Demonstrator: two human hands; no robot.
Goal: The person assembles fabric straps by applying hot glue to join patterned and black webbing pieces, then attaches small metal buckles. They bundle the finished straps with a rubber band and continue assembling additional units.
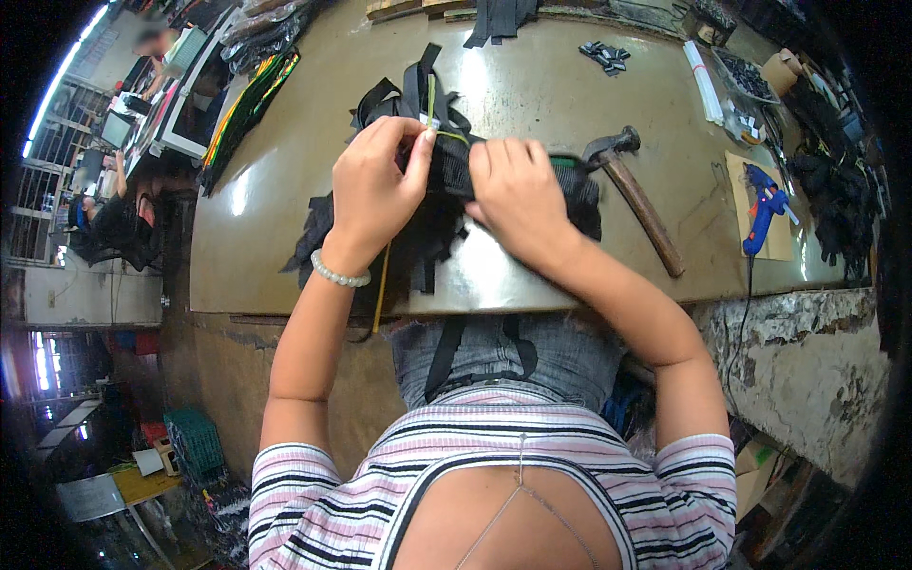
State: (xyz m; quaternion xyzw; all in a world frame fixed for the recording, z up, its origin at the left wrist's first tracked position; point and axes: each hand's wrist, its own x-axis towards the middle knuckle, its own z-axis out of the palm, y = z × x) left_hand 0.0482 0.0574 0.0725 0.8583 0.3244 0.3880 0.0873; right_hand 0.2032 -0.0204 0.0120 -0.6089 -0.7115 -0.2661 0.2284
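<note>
A bundle of black webbing straps (pixel 450 169) lies on the table in front of me, its loose ends spreading to the far side and toward the left. A thin yellow-green band (pixel 454 136) runs across the bundle, and part of it stands up between the straps. My left hand (pixel 380 176) is closed, with thumb and forefinger pinching the band on top of the bundle. Curled over the straps just to the right, my right hand (pixel 521 190) grips the bundle. The undersides of its fingers are partly hidden. Black webbing with some green (pixel 575 180) extends beyond that hand.
A wooden-handled hammer (pixel 646 214) lies right of the bundle. Farther right, a blue glue gun (pixel 763 209) rests on cardboard, its cord hanging over the edge. Small black pieces (pixel 605 58) lie at the back. Colourful striped straps (pixel 249 109) are at left; people sit beyond.
</note>
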